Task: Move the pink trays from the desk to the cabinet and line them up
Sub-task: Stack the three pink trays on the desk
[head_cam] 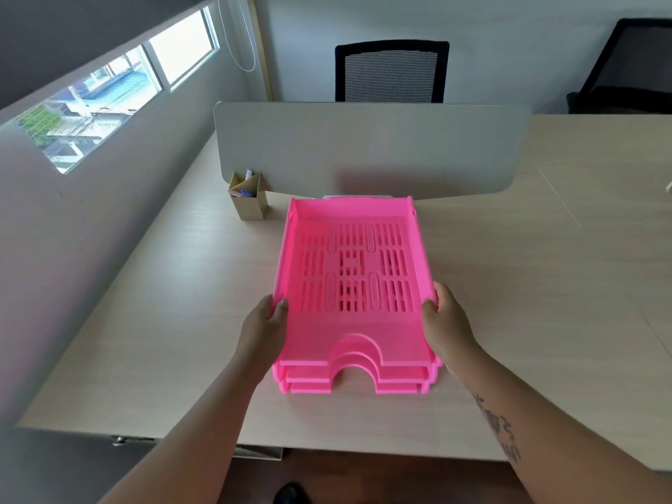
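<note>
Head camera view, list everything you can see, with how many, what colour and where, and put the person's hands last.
Pink slotted plastic trays: three front edges show, pink, nested in one stack at the desk's middle.
Light wood-grain desk: one, pale beige, under everything.
Grey divider panel: one, pale grey, upright across the desk behind the stack.
Cardboard pen holder: one, tan, left of the stack by the panel, pens inside.
Black mesh office chairs: two, black, beyond the panel, one centre, one far right.
Window: one, in the left wall.
Left hand: gripping the stack's left side wall.
Right hand: gripping its right side wall.
</note>
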{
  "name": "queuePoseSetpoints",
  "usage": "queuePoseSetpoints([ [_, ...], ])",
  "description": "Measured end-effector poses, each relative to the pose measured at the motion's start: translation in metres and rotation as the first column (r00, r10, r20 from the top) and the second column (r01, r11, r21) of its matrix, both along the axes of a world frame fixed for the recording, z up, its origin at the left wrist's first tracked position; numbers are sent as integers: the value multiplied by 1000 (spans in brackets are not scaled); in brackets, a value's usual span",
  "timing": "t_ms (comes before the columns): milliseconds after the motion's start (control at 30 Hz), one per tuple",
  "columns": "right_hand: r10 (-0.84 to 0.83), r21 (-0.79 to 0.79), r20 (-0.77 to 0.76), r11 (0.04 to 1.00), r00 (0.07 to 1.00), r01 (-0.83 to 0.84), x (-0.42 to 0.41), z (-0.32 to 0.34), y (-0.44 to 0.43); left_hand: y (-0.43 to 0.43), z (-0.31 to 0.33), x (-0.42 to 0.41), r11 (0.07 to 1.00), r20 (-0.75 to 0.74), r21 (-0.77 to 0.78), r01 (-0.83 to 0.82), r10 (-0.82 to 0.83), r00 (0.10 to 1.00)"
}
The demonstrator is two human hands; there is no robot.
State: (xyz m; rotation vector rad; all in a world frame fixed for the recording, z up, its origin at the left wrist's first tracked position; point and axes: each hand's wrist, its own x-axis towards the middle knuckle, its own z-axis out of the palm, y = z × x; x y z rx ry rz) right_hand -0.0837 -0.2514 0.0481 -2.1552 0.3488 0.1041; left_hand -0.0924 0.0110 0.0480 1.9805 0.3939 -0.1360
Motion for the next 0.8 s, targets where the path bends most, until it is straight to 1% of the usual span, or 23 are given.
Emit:
queuePoseSetpoints([
  [200,-33,51,-9,998,999,34,-13,-2,2,3,-8,-13,993,8,-113,-16,17,1000],
  [333,-95,115,-33,989,995,98,-33,-10,1,5,-24,-36,984,-15,-166,-67,66,998],
  [467,-94,155,-47,983,994,100,-49,-25,-2,2,-38,-55,970,-37,-212,-117,111,993],
  [600,-83,254,-87,962,993,103,-60,-36,-5,-8,-41,-66,955,-46,-254,-151,144,989],
  [733,-108,407,-171,897,979,170,-61,-50,-5,-14,-47,-66,942,-69,-275,-192,180,981],
  [800,-107,434,-214,880,971,192,-59,-56,-3,-14,-49,-64,937,-87,-281,-206,189,978],
])
